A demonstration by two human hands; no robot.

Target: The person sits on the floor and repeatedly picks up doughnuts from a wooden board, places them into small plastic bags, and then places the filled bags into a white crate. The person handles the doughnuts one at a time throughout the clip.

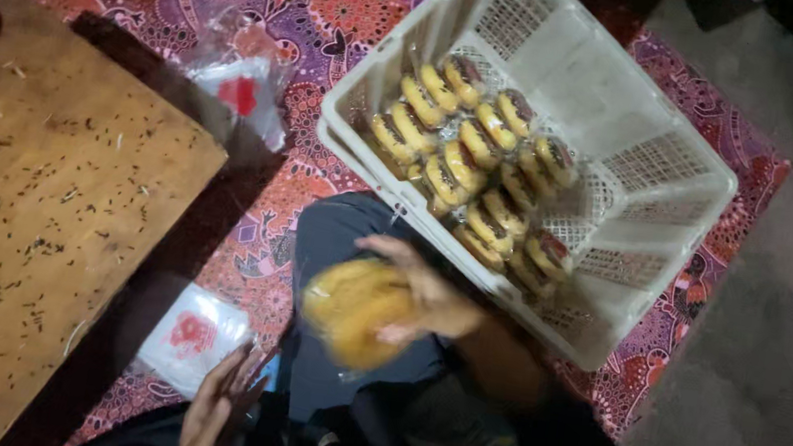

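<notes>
Right hand point(428, 297) holds a wrapped yellow pastry point(353, 311), fingers point(393, 332) curled round its far side, pinching it against the palm. The pastry is blurred; probably a bagged doughnut, though the wrapping is hard to make out. It sits just in front of the white plastic crate point(611, 280), over the person's dark trouser leg point(339, 236).

Left hand point(214, 414) is low, well away from the crate towards the near frame edge, fingers spread and holding nothing, just beside a clear plastic bag with a red mark point(191, 334).

The crate is tilted, its near rim resting on the knee. Rows of packed doughnuts point(470, 156) lie against its lower wall. A wooden board point(25, 208), speckled with dark crumbs, lies well to the far side of the left hand from the crate.

Risks, as judged: the tilted crate could slide off the knee and spill its rows; the one-handed grip could let the pastry slip or squash.
</notes>
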